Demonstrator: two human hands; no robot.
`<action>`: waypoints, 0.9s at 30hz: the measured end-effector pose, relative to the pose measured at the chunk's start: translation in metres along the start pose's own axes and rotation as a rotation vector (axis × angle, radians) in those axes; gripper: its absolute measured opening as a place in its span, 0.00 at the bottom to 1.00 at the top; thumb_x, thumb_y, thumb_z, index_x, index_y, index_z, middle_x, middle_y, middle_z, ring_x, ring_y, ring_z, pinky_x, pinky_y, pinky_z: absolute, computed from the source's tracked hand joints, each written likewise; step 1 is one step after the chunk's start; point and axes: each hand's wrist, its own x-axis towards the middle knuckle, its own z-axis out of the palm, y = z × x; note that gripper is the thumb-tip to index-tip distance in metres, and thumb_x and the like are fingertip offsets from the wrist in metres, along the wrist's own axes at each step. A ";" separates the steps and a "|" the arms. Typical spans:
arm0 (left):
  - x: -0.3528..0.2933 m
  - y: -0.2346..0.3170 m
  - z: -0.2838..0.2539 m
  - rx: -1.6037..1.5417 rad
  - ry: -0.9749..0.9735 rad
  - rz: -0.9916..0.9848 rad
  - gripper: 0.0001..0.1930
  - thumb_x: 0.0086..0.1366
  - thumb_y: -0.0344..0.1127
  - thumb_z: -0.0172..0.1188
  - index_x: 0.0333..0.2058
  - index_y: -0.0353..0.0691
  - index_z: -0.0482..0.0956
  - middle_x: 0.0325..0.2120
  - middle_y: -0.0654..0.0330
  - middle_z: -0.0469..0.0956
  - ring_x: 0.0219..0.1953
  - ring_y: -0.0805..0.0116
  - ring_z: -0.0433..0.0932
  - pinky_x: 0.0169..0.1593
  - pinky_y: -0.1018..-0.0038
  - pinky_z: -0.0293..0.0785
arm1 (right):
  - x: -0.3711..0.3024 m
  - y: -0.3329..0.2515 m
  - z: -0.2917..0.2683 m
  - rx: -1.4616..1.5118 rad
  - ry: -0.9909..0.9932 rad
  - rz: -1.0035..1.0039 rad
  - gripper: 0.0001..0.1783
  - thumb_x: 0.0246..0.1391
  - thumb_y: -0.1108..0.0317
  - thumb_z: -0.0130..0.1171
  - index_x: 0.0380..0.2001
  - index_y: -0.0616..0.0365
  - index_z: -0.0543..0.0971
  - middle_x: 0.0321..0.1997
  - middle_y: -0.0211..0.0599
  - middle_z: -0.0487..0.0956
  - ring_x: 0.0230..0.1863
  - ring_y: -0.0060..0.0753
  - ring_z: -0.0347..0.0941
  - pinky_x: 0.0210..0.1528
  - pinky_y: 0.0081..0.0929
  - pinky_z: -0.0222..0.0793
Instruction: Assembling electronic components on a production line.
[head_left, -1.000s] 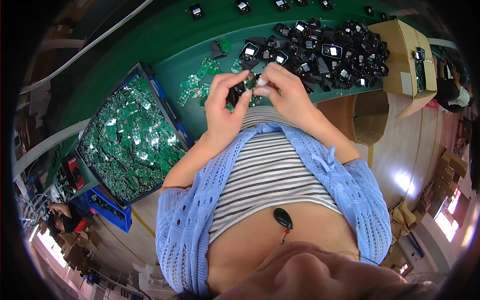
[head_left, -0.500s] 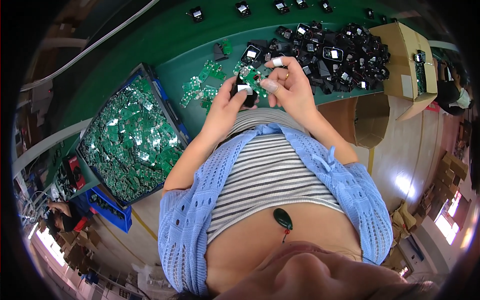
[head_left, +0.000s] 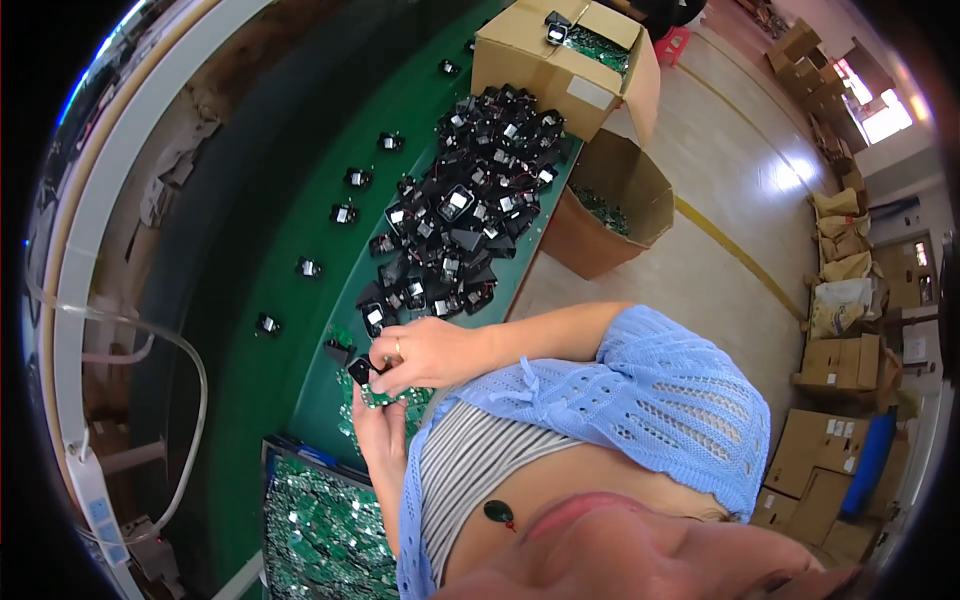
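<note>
Just beside the pile of black cases (head_left: pixel 456 203), a case (head_left: pixel 362 370) and green board (head_left: pixel 373 396) were gripped between left hand (head_left: pixel 378 432) and right hand (head_left: pixel 430 353), presumably for steadiness; heaped boards (head_left: pixel 328 530) were set farther from the pile, likely for easy reach.

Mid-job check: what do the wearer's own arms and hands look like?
Light blue openwork knit sleeves cover the upper arms, leaving the forearms bare. No gloves show. The right hand wears a gold-coloured ring; none is visible on the left hand.
</note>
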 end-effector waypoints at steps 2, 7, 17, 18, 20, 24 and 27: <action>-0.001 -0.006 -0.003 0.046 0.019 0.025 0.12 0.58 0.28 0.50 0.42 0.37 0.67 0.36 0.58 0.71 0.37 0.69 0.73 0.35 0.76 0.74 | -0.006 0.003 0.005 0.090 0.056 -0.099 0.08 0.47 0.69 0.50 0.32 0.49 0.75 0.31 0.30 0.70 0.31 0.32 0.69 0.24 0.25 0.67; -0.005 -0.012 -0.010 0.154 -0.033 0.121 0.14 0.57 0.24 0.49 0.44 0.36 0.67 0.35 0.61 0.72 0.35 0.74 0.73 0.34 0.80 0.74 | -0.014 0.003 0.013 0.237 0.104 -0.070 0.05 0.41 0.68 0.54 0.25 0.53 0.74 0.29 0.30 0.69 0.33 0.32 0.67 0.27 0.26 0.67; -0.017 -0.004 0.024 0.044 -0.108 0.181 0.21 0.63 0.34 0.44 0.51 0.28 0.54 0.46 0.54 0.64 0.48 0.64 0.66 0.51 0.56 0.66 | -0.005 0.015 0.011 -0.102 0.334 0.042 0.06 0.36 0.70 0.57 0.23 0.54 0.75 0.25 0.34 0.73 0.27 0.36 0.71 0.27 0.27 0.67; -0.017 -0.006 0.018 0.029 -0.114 0.189 0.23 0.63 0.35 0.45 0.53 0.28 0.52 0.46 0.54 0.64 0.47 0.65 0.66 0.51 0.59 0.66 | -0.003 0.011 0.011 -0.103 0.329 0.111 0.06 0.37 0.71 0.58 0.23 0.55 0.75 0.25 0.34 0.73 0.27 0.36 0.71 0.27 0.27 0.68; -0.020 -0.006 0.010 0.093 -0.138 0.198 0.23 0.63 0.35 0.46 0.54 0.35 0.54 0.47 0.56 0.65 0.48 0.70 0.67 0.49 0.69 0.68 | 0.001 0.005 0.014 -0.036 0.345 0.180 0.05 0.37 0.71 0.58 0.22 0.56 0.73 0.23 0.33 0.72 0.28 0.34 0.70 0.27 0.27 0.67; -0.026 -0.005 0.011 0.154 -0.033 0.237 0.21 0.62 0.35 0.47 0.53 0.37 0.56 0.48 0.58 0.64 0.48 0.70 0.66 0.49 0.70 0.68 | 0.002 0.007 0.021 0.049 0.297 0.133 0.07 0.35 0.72 0.60 0.23 0.57 0.73 0.23 0.32 0.72 0.26 0.32 0.70 0.24 0.24 0.66; -0.032 -0.002 0.009 0.243 -0.003 0.315 0.24 0.59 0.32 0.52 0.53 0.35 0.57 0.46 0.57 0.66 0.43 0.74 0.69 0.44 0.79 0.68 | 0.005 0.005 0.028 0.036 0.243 0.117 0.07 0.36 0.72 0.60 0.23 0.57 0.73 0.23 0.31 0.71 0.25 0.31 0.69 0.23 0.25 0.65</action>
